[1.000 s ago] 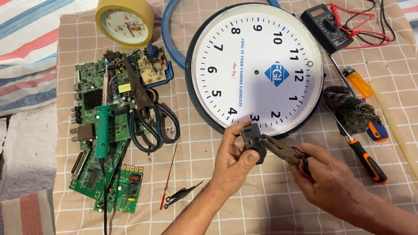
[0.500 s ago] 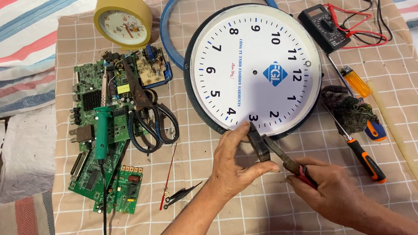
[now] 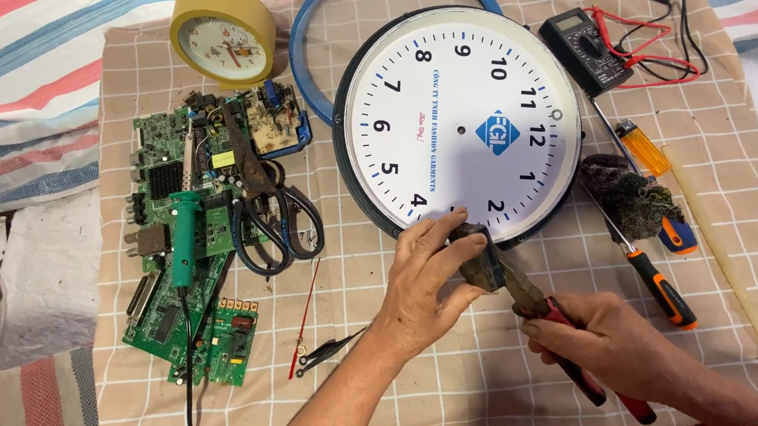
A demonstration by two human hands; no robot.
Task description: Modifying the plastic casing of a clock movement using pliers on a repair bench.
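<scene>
Head cam: L hand [image 3: 425,281] grip pinching clock movement [image 3: 480,259], R hand [image 3: 601,340] clamping pliers [image 3: 549,317], scissors [image 3: 266,208] nearby.

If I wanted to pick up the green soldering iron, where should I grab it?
Probably by the thick green handle of the soldering iron, coming down from above. It lies flat across the circuit boards, so the handle's long sides are free to pinch. Keep off the thin metal tip pointing toward the yellow clock, and mind the black cord trailing off the bottom end.
</scene>
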